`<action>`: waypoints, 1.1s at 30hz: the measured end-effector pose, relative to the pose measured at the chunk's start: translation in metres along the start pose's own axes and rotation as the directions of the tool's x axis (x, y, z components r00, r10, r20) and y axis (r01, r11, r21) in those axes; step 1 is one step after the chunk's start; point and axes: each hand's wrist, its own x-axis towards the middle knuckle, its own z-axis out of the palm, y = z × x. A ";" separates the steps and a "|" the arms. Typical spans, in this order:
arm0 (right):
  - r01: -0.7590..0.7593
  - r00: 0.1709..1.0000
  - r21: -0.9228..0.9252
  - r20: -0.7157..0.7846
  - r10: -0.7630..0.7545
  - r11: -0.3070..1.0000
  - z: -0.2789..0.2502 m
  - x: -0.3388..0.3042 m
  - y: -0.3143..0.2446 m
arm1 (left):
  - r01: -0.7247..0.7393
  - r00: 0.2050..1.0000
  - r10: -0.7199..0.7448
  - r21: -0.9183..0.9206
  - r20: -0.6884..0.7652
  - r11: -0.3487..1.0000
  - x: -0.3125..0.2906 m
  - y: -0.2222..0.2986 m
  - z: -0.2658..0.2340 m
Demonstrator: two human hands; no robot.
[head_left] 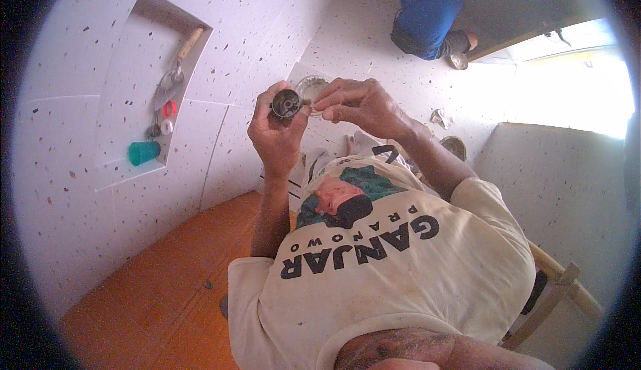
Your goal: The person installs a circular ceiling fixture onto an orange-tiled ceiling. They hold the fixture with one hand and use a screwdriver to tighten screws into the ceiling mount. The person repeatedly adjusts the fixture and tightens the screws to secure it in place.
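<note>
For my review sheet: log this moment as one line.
left hand: holds small dark round part | right hand: fingertips at part | wall niche: trowel, green cup

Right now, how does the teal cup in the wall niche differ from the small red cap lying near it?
The teal cup is clearly larger than the red cap. The cup sits at the niche's lower end; the cap lies farther up, beside the trowel. The cup is tapered, while the cap is short and round. Both rest in the niche, away from either hand.
</note>
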 end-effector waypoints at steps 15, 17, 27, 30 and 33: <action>-0.273 0.933 0.524 -0.060 0.355 0.807 0.012 -0.002 0.013 | 0.026 0.999 -0.025 -0.045 0.034 0.999 -0.001 0.001 -0.005; -0.291 0.921 0.506 -0.082 0.381 0.812 0.015 -0.004 0.013 | 0.026 0.999 -0.023 -0.090 0.033 0.996 -0.001 -0.003 -0.005; -0.318 0.905 0.474 -0.107 0.411 0.821 0.012 -0.009 0.008 | 0.050 0.998 -0.044 -0.122 0.049 0.991 -0.004 0.003 0.001; -0.309 0.911 0.470 -0.103 0.399 0.827 0.010 -0.009 0.008 | 0.073 0.997 -0.069 -0.136 0.036 0.988 -0.004 0.001 0.001; -0.266 0.915 0.451 -0.159 0.370 0.852 0.011 -0.008 0.008 | 0.092 0.996 -0.088 -0.131 0.033 0.987 -0.003 0.003 0.001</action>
